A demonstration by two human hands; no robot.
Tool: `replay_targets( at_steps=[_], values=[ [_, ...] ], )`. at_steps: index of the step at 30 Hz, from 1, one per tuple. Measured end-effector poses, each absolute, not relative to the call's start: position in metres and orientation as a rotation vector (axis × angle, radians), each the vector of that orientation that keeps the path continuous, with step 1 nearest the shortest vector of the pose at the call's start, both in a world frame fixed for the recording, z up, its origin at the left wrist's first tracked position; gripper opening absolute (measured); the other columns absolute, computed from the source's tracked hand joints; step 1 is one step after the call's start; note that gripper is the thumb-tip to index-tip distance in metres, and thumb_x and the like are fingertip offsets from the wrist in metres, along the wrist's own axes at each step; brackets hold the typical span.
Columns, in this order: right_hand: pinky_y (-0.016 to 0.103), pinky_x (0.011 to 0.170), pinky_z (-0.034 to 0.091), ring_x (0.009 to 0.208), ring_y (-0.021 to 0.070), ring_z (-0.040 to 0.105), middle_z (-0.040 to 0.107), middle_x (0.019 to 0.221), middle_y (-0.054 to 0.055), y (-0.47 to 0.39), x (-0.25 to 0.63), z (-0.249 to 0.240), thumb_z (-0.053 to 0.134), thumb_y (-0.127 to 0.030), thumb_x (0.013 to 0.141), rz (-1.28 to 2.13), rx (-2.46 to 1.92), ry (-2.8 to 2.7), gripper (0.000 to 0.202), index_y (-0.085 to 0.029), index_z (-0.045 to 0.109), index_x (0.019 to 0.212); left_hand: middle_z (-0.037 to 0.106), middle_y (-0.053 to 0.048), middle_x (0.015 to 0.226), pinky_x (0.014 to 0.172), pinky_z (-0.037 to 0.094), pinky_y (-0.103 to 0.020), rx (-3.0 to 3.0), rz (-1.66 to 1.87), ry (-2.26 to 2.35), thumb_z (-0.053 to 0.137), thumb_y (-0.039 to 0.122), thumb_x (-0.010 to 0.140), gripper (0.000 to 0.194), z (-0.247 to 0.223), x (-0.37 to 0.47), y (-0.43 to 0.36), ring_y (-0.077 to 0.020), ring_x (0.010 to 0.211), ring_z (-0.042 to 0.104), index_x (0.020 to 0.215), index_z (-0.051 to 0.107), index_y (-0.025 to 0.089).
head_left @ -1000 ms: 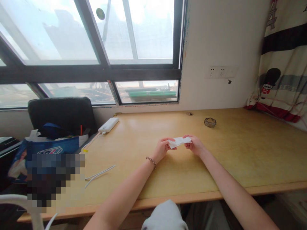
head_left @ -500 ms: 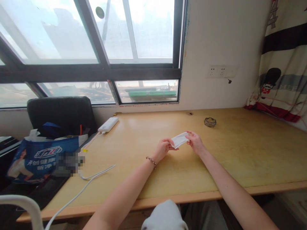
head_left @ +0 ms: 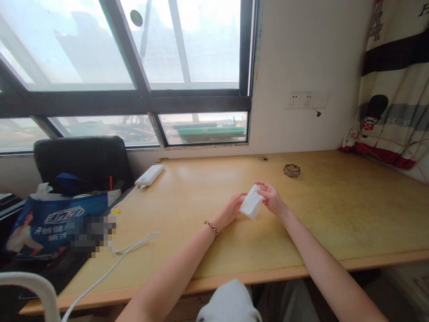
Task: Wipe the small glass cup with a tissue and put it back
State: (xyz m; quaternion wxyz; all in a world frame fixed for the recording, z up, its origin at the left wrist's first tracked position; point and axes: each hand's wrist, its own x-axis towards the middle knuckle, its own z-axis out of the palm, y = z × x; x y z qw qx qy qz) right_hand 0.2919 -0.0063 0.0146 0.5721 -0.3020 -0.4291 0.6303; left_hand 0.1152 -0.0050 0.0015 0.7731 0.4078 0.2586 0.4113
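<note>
A folded white paper tissue (head_left: 251,202) is held above the desk, tilted, with its lower end hanging towards me. My right hand (head_left: 272,200) pinches its upper right edge between thumb and fingers. On the other side, my left hand (head_left: 232,209) has its fingers stretched out against the tissue's left edge. The tips of those fingers are partly hidden behind the tissue. A beaded bracelet (head_left: 212,228) is on my left wrist.
The wooden desk (head_left: 335,214) holds a small dark round band-like object (head_left: 292,170) at the back right. On the left lie a white power bank (head_left: 149,175) and a white cable (head_left: 124,255). A blue bag (head_left: 63,219) rests on the black chair (head_left: 83,156).
The tissue has swung from nearly level to tilted, with its lower end hanging down. My left fingers have loosened from its left end, while my right hand keeps its pinch.
</note>
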Motion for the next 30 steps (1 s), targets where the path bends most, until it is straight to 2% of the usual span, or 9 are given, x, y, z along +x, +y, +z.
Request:
replay_targets(
  at_steps=[2,5,8,10,14,18,24,27,30],
  values=[
    [0.017,0.045,0.039,0.058,0.0095,0.054,0.06,0.074,0.0,-0.008,0.29,0.014,0.067,-0.021,0.062,1.491,-0.726,-1.051,0.037,-0.02,0.052,0.096,0.062,-0.01,0.095,0.067,0.044,-0.025,0.914,0.856,0.556,0.061,0.031,0.07,0.044,0.004,0.118,-0.01,-0.0166,0.077,0.06,0.109,0.052,0.013],
    [0.018,0.045,0.038,0.055,0.0093,0.053,0.06,0.073,0.0,-0.007,0.291,0.012,0.066,-0.023,0.064,1.489,-0.767,-1.088,0.036,-0.019,0.052,0.097,0.064,-0.009,0.091,0.065,0.043,-0.025,0.972,0.82,0.531,0.067,0.024,0.065,0.068,0.006,0.117,-0.015,-0.0167,0.074,0.06,0.126,0.036,0.02],
    [0.018,0.044,0.038,0.053,0.0093,0.052,0.06,0.071,0.0,-0.004,0.291,0.01,0.064,-0.027,0.066,1.444,-0.819,-1.094,0.034,-0.019,0.052,0.096,0.065,-0.008,0.088,0.064,0.042,-0.026,1.028,0.811,0.504,0.068,0.023,0.064,0.08,0.007,0.115,-0.014,-0.017,0.072,0.061,0.132,0.024,0.025],
    [0.018,0.042,0.037,0.051,0.0088,0.051,0.061,0.071,0.0,-0.003,0.291,0.009,0.065,-0.029,0.065,1.396,-0.856,-1.091,0.034,-0.019,0.052,0.096,0.065,-0.008,0.088,0.064,0.042,-0.026,1.054,0.806,0.516,0.068,0.023,0.063,0.076,0.006,0.114,-0.013,-0.0166,0.071,0.06,0.13,0.032,0.023],
    [0.016,0.038,0.033,0.045,0.0067,0.047,0.06,0.067,-0.001,-0.002,0.289,0.006,0.064,-0.032,0.066,1.32,-0.903,-1.117,0.032,-0.019,0.054,0.093,0.064,-0.01,0.091,0.067,0.041,-0.024,1.084,0.783,0.535,0.067,0.022,0.063,0.046,0.005,0.113,-0.013,-0.0145,0.074,0.058,0.107,0.059,0.013],
    [0.016,0.036,0.03,0.042,0.0065,0.045,0.059,0.063,-0.002,-0.001,0.287,0.004,0.063,-0.035,0.065,1.274,-0.929,-1.114,0.03,-0.019,0.056,0.088,0.065,-0.008,0.083,0.065,0.041,-0.024,1.119,0.721,0.554,0.066,0.021,0.063,0.027,0.002,0.113,-0.014,-0.0138,0.071,0.056,0.089,0.067,0.011],
    [0.016,0.035,0.027,0.038,0.0039,0.036,0.05,0.052,-0.006,0.008,0.294,-0.001,0.066,-0.032,0.063,1.123,-0.887,-0.987,0.023,-0.017,0.058,0.079,0.065,-0.008,0.081,0.064,0.041,-0.025,1.152,0.735,0.636,0.065,0.02,0.062,0.025,-0.003,0.114,-0.01,-0.0146,0.069,0.055,0.085,0.068,0.011],
    [0.016,0.038,0.032,0.043,0.0044,0.042,0.055,0.061,-0.003,0.01,0.298,0.001,0.065,-0.034,0.065,1.102,-0.871,-0.927,0.022,-0.018,0.059,0.078,0.065,-0.007,0.081,0.065,0.042,-0.025,1.122,0.834,0.68,0.065,0.019,0.06,0.031,-0.005,0.116,-0.007,-0.0143,0.068,0.056,0.09,0.067,0.012],
    [0.019,0.053,0.043,0.061,0.0092,0.055,0.062,0.082,0.003,0.005,0.296,0.007,0.061,-0.041,0.069,1.267,-0.855,-0.947,0.029,-0.021,0.06,0.09,0.065,-0.006,0.087,0.072,0.043,-0.028,1.082,0.937,0.664,0.065,0.015,0.058,0.04,-0.005,0.117,-0.004,-0.0154,0.075,0.057,0.098,0.063,0.013]
  ],
)
